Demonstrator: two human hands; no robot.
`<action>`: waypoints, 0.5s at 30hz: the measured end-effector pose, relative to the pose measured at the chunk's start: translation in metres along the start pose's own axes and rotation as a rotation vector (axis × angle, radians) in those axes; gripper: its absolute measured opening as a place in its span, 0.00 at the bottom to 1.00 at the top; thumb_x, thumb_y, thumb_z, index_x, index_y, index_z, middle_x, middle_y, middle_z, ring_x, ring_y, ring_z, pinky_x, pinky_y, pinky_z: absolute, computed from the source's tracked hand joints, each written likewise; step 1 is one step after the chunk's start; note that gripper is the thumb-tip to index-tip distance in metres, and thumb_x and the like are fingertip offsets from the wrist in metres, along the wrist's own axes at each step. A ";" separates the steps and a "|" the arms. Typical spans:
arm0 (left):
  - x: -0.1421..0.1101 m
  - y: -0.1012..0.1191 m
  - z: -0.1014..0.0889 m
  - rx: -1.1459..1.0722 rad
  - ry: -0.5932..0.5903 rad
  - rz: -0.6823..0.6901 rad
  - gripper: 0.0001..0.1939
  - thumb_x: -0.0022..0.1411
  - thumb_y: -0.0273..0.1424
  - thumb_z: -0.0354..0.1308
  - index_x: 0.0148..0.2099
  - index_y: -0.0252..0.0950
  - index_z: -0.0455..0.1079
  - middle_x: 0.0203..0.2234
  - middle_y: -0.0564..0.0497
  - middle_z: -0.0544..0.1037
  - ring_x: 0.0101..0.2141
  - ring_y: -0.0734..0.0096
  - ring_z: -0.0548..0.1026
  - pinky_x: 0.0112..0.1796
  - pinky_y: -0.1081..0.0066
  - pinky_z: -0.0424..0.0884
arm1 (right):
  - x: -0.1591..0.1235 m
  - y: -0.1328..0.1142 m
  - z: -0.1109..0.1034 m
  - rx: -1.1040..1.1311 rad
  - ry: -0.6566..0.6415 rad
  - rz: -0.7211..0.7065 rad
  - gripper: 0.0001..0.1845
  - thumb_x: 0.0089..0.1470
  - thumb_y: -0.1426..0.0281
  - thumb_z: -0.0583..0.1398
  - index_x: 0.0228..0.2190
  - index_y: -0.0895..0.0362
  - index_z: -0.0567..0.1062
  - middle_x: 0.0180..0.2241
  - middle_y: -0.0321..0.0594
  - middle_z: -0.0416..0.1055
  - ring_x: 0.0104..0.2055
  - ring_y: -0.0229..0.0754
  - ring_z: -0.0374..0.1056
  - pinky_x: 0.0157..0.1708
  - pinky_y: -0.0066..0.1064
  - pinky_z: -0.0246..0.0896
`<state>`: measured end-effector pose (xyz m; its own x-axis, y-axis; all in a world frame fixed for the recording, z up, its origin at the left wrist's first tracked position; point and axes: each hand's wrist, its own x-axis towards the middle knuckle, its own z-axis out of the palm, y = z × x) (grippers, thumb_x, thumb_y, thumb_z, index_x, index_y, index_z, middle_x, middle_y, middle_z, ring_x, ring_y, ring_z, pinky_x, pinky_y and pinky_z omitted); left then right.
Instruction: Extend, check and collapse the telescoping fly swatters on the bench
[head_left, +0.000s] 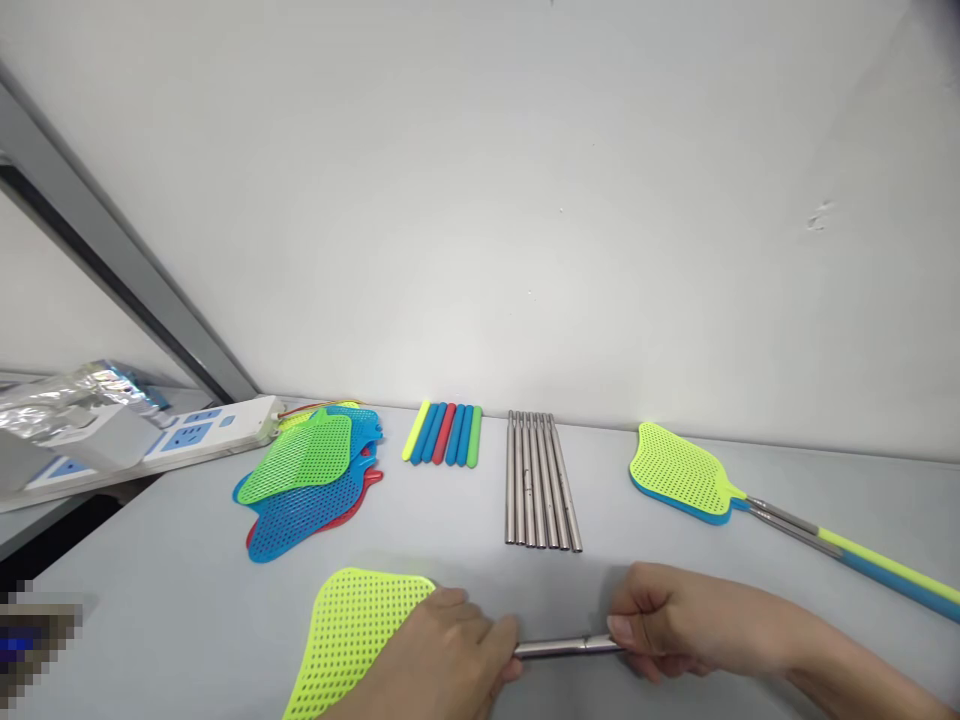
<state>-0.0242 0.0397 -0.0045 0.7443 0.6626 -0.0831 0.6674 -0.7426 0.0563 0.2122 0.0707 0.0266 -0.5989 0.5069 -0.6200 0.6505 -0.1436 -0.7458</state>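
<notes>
Crosswise, nearest the wearer, a slim silver metal tube (566, 647) lies in front of the row of brushed-steel rods (536, 490), its long axis running left to right, while the rods point away. The left hand (450, 645) has its grip wrapped around the tube's left end; the right hand (660, 625) pinches the other end, so neither grip is released. A lime-yellow perforated plastic swatter head (356, 625) lies in front and left of the rods, extending leftward from the left hand, much the nearer hand; its neck is hidden, so whether it joins the tube cannot be told. Right of the rods on the grey bench (457, 520) rest two assembled swatters (679, 470), yellow over blue. Left of them sit piled green, blue and red mesh heads (307, 480) and, farther back, slender coloured handle sleeves (442, 435).
</notes>
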 end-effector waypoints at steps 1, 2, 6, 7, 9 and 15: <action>0.000 0.001 0.001 0.006 0.001 -0.001 0.06 0.55 0.25 0.48 0.27 0.37 0.58 0.18 0.55 0.73 0.18 0.68 0.68 0.21 0.70 0.55 | 0.001 0.000 0.001 0.020 -0.011 0.009 0.17 0.52 0.66 0.50 0.17 0.60 0.65 0.14 0.31 0.52 0.17 0.30 0.48 0.14 0.20 0.41; 0.001 0.001 0.001 0.006 -0.003 -0.001 0.05 0.55 0.25 0.48 0.27 0.37 0.58 0.18 0.55 0.73 0.18 0.68 0.69 0.21 0.70 0.55 | 0.002 0.000 0.001 0.034 -0.017 0.016 0.17 0.52 0.66 0.50 0.17 0.60 0.65 0.13 0.30 0.51 0.16 0.30 0.47 0.14 0.20 0.41; 0.003 0.002 -0.003 -0.010 -0.062 -0.019 0.06 0.57 0.25 0.46 0.27 0.37 0.59 0.19 0.54 0.73 0.19 0.67 0.69 0.22 0.70 0.57 | 0.003 0.001 -0.001 0.027 -0.024 0.024 0.18 0.53 0.64 0.50 0.17 0.61 0.67 0.12 0.30 0.51 0.16 0.29 0.48 0.14 0.20 0.42; 0.004 0.002 -0.005 -0.014 -0.078 -0.024 0.06 0.57 0.25 0.46 0.28 0.37 0.60 0.19 0.54 0.73 0.19 0.67 0.69 0.23 0.69 0.58 | 0.002 0.001 -0.001 0.013 -0.027 0.019 0.19 0.53 0.63 0.50 0.18 0.61 0.67 0.12 0.30 0.51 0.16 0.29 0.48 0.14 0.20 0.42; 0.003 0.002 -0.011 -0.028 -0.108 -0.034 0.07 0.58 0.26 0.45 0.29 0.37 0.60 0.21 0.53 0.74 0.20 0.66 0.69 0.23 0.69 0.58 | 0.001 0.001 -0.003 -0.036 -0.023 0.000 0.21 0.54 0.61 0.49 0.19 0.61 0.69 0.12 0.30 0.52 0.15 0.29 0.48 0.15 0.20 0.43; -0.002 -0.003 -0.025 -0.181 -0.076 -0.085 0.13 0.63 0.32 0.38 0.29 0.38 0.60 0.22 0.52 0.72 0.24 0.69 0.67 0.26 0.71 0.58 | -0.005 0.004 -0.017 -0.231 0.046 -0.060 0.16 0.51 0.60 0.53 0.25 0.58 0.71 0.18 0.31 0.61 0.21 0.30 0.54 0.19 0.21 0.46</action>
<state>-0.0268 0.0429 0.0208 0.6858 0.7078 -0.1696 0.7262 -0.6502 0.2231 0.2260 0.0825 0.0309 -0.6213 0.5472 -0.5608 0.7072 0.0834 -0.7021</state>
